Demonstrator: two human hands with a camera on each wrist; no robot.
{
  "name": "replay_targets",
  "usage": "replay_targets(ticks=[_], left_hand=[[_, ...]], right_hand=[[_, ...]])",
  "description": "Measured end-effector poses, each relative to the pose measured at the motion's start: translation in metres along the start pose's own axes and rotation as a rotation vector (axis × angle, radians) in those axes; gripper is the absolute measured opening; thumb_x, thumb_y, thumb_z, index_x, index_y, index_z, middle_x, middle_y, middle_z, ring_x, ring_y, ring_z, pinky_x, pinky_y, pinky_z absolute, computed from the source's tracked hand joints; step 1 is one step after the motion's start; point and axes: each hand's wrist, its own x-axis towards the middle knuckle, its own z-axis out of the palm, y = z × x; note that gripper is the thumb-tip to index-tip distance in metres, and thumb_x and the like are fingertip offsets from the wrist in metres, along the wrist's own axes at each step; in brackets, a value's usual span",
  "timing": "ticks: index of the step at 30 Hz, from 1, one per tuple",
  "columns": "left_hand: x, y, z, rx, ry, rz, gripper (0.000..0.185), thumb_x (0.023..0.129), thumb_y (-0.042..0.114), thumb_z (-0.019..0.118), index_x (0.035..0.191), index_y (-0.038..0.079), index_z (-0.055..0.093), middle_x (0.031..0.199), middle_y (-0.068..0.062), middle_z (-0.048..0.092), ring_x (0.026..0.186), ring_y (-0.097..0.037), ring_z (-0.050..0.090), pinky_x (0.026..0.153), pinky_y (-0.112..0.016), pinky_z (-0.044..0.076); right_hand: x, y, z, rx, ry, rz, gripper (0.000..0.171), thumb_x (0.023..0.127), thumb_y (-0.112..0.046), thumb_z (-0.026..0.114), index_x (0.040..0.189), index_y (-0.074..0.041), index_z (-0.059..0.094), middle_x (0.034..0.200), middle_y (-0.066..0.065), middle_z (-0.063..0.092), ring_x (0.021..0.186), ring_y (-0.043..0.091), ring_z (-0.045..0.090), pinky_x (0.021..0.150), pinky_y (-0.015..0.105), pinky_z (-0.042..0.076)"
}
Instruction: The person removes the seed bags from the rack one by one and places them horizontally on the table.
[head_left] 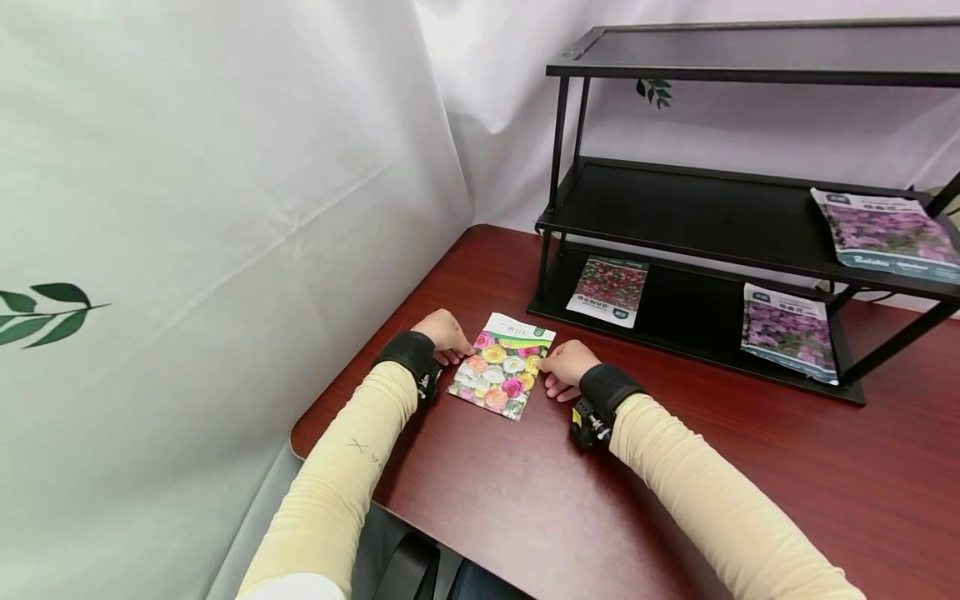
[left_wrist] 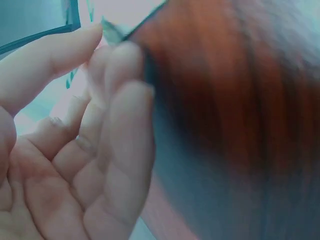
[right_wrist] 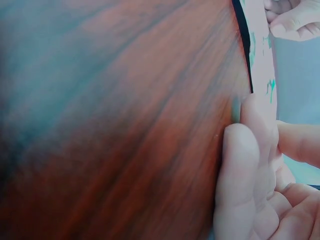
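Note:
A flower seed packet (head_left: 495, 367) with a colourful print of roses lies over the brown table between my hands. My left hand (head_left: 446, 335) pinches its left edge with thumb and fingers. On the opposite edge, my right hand (head_left: 568, 367) pinches the packet near its middle. The left wrist view shows the thumb and curled fingers of the left hand (left_wrist: 100, 135) close together at the tips. Seen from the right wrist, the right hand (right_wrist: 255, 185) has its fingers low over the wood; its grip is partly hidden there.
A black tiered rack (head_left: 697, 204) stands behind to the right. On its bottom shelf are a red-flower packet (head_left: 611, 287) and a purple-flower packet (head_left: 787, 332); another purple packet (head_left: 888, 232) lies on the middle shelf. White cloth (head_left: 225, 208) hangs along the table's (head_left: 517, 492) left side.

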Motion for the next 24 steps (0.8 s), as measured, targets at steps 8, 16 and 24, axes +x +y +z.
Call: replay_targets(ticks=[8,16,24], left_hand=[[0.007,0.016,0.002,0.019,0.062,0.105,0.014,0.081,0.017,0.071,0.08,0.006,0.062,0.063,-0.003,0.052,0.048,-0.013,0.047,0.044,-0.023,0.043],[0.001,0.053,0.022,0.047,0.025,0.311,0.023,0.087,0.025,0.065,0.09,0.002,0.064,0.068,-0.002,0.053,0.053,-0.014,0.049,0.049,-0.022,0.042],[-0.016,0.094,0.044,-0.088,-0.062,0.545,0.022,0.09,0.023,0.061,0.09,0.001,0.065,0.086,-0.018,0.064,0.078,-0.031,0.062,0.064,-0.037,0.054]], right_hand=[[-0.002,0.004,-0.006,0.025,0.0,-0.01,0.015,0.094,-0.014,0.052,0.087,-0.001,0.053,0.061,0.004,0.054,0.049,0.011,0.057,0.05,0.028,0.053],[-0.015,0.021,-0.025,0.133,-0.012,-0.102,0.026,0.093,-0.019,0.054,0.103,0.005,0.055,0.076,0.007,0.059,0.064,0.013,0.059,0.059,0.031,0.054],[-0.065,0.037,-0.084,0.2,0.114,-0.269,0.043,0.094,-0.022,0.053,0.118,0.013,0.048,0.088,0.008,0.066,0.081,0.014,0.064,0.074,0.032,0.052]])
